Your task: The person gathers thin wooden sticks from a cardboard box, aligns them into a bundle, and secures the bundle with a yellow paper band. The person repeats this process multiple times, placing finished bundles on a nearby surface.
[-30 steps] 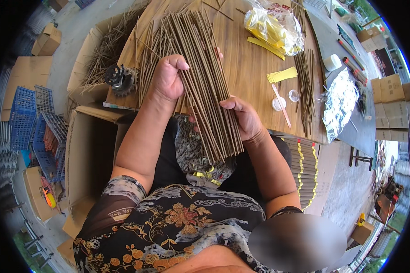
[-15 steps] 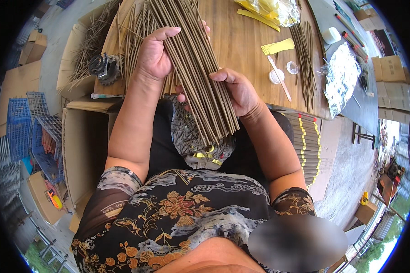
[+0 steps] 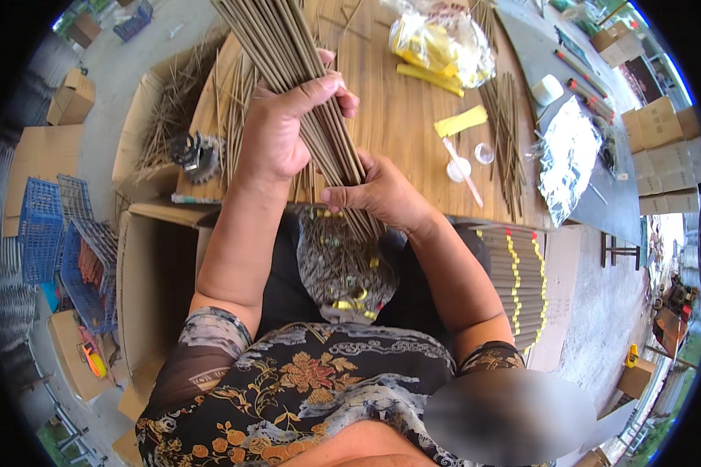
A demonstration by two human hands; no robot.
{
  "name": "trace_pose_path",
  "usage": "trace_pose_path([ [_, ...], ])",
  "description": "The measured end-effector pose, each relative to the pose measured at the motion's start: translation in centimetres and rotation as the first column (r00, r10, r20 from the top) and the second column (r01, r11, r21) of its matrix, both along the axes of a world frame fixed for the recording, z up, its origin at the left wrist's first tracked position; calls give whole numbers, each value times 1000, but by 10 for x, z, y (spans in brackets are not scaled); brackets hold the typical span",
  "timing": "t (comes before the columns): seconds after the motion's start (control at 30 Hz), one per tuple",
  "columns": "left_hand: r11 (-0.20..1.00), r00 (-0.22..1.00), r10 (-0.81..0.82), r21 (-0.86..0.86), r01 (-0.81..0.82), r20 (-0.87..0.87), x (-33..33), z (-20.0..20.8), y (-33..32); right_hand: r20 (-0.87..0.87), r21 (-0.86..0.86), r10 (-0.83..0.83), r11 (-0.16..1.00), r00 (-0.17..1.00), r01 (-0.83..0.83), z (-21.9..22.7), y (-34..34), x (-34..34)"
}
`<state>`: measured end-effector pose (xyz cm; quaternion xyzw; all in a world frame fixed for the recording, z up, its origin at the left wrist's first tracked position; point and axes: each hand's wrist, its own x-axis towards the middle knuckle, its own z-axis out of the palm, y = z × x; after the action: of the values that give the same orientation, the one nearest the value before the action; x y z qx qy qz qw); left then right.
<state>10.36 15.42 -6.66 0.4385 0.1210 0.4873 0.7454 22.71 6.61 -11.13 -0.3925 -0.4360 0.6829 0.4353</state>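
A bundle of thin brown sticks [image 3: 276, 48] slants across the near edge of the round wooden table, its lower end over my lap. My left hand [image 3: 284, 124] is wrapped around the middle of the bundle, thumb across the top. Lower down, my right hand [image 3: 378, 191] grips the sticks near their bottom end, thumb on top and the other fingers partly hidden. Loose sticks [image 3: 234, 117] of the same kind lie on the table beside my left wrist. A dark toothed metal piece [image 3: 199, 158] sits at the table's left edge.
On the wooden table [image 3: 382, 117] lie yellow paper strips [image 3: 461, 122], a small white tub [image 3: 459, 170], a plastic bag of yellow strips [image 3: 440, 50] and more sticks [image 3: 508, 132]. An open carton [image 3: 152, 280] stands at left. Taped stick bundles [image 3: 514, 272] rest at right.
The bundle has moved up and left and is squeezed narrower. My left hand has closed around it; my right hand has shifted left and down toward its lower end. The view has shifted slightly.
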Motion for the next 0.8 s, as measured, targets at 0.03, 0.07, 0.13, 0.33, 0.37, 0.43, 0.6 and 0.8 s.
trace_pose_path([
  [0.03,995,1000,18,99,-18,0,5,16,-5,43,69,-23,997,999,20,13,2,4],
  [0.07,979,999,40,200,-40,4,8,30,-10,85,140,-45,990,995,33,24,4,7],
  [0.13,925,998,63,375,-57,-4,17,47,-13,136,253,-95,966,986,58,37,11,16],
  [0.33,944,982,27,328,36,-184,34,33,-14,175,237,-161,964,971,117,19,28,36],
  [0.37,951,975,32,306,38,-219,34,28,-14,174,268,-169,956,970,118,13,29,36],
  [0.43,949,973,21,311,53,-230,36,26,-12,172,331,-182,936,968,117,4,33,36],
  [0.6,929,958,19,360,89,-286,39,28,-13,162,314,-191,940,968,133,-7,36,40],
  [0.8,942,962,29,330,65,-272,43,20,-9,121,315,-188,938,975,142,-18,41,38],
])
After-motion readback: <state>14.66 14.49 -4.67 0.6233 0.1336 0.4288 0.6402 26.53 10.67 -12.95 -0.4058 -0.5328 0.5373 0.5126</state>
